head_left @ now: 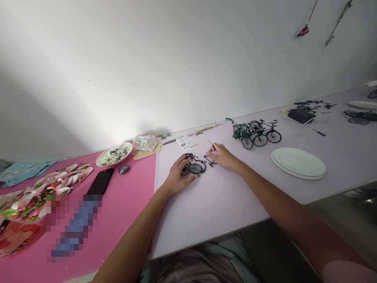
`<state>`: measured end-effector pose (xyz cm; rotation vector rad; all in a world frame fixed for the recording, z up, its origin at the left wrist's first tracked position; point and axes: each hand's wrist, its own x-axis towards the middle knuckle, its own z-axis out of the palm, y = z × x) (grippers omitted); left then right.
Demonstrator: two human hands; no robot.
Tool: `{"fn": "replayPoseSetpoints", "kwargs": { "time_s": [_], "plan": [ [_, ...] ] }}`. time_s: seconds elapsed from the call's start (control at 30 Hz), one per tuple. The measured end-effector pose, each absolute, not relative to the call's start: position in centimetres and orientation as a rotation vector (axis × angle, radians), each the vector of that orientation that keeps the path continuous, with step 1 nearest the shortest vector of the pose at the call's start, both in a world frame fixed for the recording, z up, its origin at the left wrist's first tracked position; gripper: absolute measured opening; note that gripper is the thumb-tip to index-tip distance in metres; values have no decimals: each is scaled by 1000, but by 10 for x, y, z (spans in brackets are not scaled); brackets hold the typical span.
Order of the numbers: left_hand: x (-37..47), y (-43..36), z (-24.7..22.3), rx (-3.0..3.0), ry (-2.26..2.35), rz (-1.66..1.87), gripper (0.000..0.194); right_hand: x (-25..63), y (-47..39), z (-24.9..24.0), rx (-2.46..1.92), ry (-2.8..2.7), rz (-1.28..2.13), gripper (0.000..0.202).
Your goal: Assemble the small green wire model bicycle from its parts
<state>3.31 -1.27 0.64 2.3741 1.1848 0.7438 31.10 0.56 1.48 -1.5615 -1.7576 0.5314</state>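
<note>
My left hand rests on the table with fingers and thumb apart around a small cluster of black model bicycle parts. Among these a spoked wheel lies flat, partly covered by the fingers. Just to the right, my right hand is closed on a small screwdriver, whose thin shaft points up and left. A black bicycle frame piece lies under the fingertips of that hand; whether they also grip it is unclear. Behind them is a printed parts sheet.
Assembled model bicycles stand at the right, behind stacked white plates. Farther right lie a black box and another screwdriver. On the pink left side are a bowl, a phone and a mouse.
</note>
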Motion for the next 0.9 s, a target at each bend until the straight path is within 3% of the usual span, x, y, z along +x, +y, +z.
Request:
{"fn": "replayPoseSetpoints", "kwargs": {
  "time_s": [0.07,0.2,0.4,0.9],
  "plan": [
    [34,-12,4,2308,1241,768,85,301,0,15,-1529,-1772,564,34],
    [34,-7,-3,2256,1322,761,69,284,-8,11,-1513,-1886,641,48],
    [31,-1,-9,2399,1276,746,72,286,-1,4,-1445,-1905,655,32],
    [32,-7,4,2232,1299,850,54,296,4,9,-1491,-1763,507,30]
  ]
}}
